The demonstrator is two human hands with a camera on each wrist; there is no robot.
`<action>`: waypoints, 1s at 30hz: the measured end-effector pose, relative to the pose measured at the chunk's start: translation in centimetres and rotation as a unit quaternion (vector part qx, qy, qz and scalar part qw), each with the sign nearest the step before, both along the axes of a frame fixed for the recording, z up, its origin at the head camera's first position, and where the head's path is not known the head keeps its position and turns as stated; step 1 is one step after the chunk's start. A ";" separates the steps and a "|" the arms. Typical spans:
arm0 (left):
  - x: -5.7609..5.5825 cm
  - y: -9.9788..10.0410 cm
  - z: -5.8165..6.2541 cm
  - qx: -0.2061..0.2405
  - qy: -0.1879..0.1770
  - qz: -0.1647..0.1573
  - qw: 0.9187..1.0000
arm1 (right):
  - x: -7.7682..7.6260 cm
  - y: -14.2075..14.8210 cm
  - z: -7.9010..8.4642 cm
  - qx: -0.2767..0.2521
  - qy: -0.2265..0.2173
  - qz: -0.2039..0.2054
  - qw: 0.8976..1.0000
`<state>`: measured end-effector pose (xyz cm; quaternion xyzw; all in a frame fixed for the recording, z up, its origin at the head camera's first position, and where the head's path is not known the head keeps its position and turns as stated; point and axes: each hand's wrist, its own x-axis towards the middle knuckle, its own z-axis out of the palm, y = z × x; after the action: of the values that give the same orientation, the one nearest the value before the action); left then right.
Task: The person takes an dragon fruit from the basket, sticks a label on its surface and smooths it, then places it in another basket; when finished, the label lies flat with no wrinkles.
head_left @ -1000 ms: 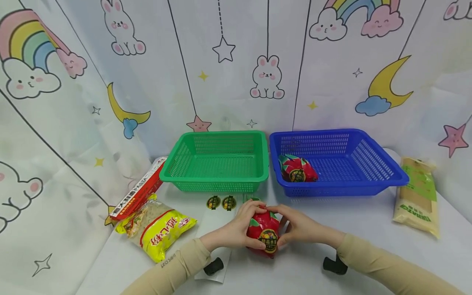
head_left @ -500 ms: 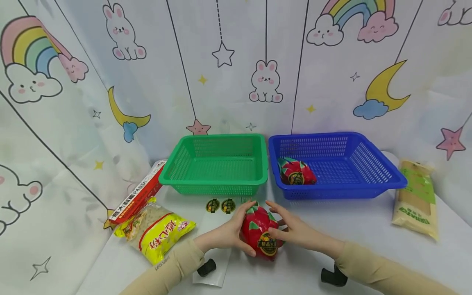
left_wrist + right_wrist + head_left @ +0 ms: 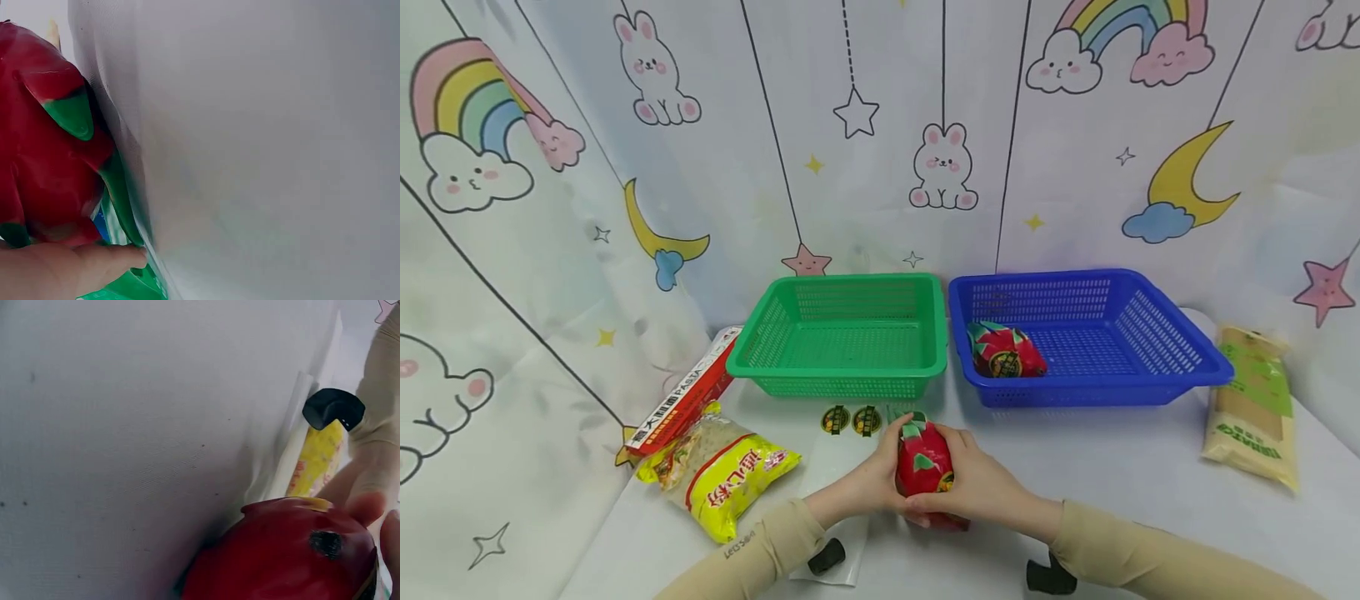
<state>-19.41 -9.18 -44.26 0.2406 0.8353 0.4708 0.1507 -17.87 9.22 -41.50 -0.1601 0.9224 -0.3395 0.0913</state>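
Observation:
A red dragon fruit (image 3: 922,461) with green-tipped scales is held between both hands, low over the white table in the head view. My left hand (image 3: 867,485) grips its left side, and my right hand (image 3: 988,487) wraps its right side with the thumb across the front. Part of a round black-and-gold sticker (image 3: 947,481) shows on the fruit beside the right hand; the rest is covered. In the left wrist view, a finger lies along the green-tipped dragon fruit (image 3: 50,156). The right wrist view shows the smooth end of the dragon fruit (image 3: 281,556) with a dark spot.
A white sheet (image 3: 820,454) bears two round stickers (image 3: 851,420). Behind stand a green basket (image 3: 835,373) and a blue basket (image 3: 1105,392) holding another dragon fruit (image 3: 1006,350). A pasta box (image 3: 681,396) and yellow bag (image 3: 726,471) lie left; a beige packet (image 3: 1251,408) lies right.
The right hand loosened, then closed further over the fruit's right side. The sticker, fully visible on the front before, is now mostly covered, and the fruit appears turned. The left hand stays on its side.

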 end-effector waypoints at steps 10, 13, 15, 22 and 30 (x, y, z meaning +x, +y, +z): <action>-0.2 -0.5 0.7 -0.045 0.029 -0.044 0.998 | -0.6 1.8 0.3 -0.016 -0.006 0.003 1.000; -0.5 -0.7 0.9 -0.046 0.058 -0.061 0.995 | -0.3 2.8 0.6 -0.003 -0.001 0.016 1.000; -0.8 -0.7 0.9 -0.048 0.079 -0.069 0.993 | 0.0 3.4 0.9 0.006 0.003 0.023 1.000; -1.4 -0.3 1.2 -0.032 0.093 -0.062 0.993 | 1.2 5.2 2.2 0.029 0.017 0.024 0.999; -1.9 0.3 0.4 0.045 0.114 0.021 0.992 | 1.5 6.3 4.6 0.039 0.047 0.032 0.998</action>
<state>-21.27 -8.85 -43.86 0.2819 0.8298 0.4805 0.0335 -16.39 15.52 -36.92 -0.2017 0.9327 -0.2919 0.0648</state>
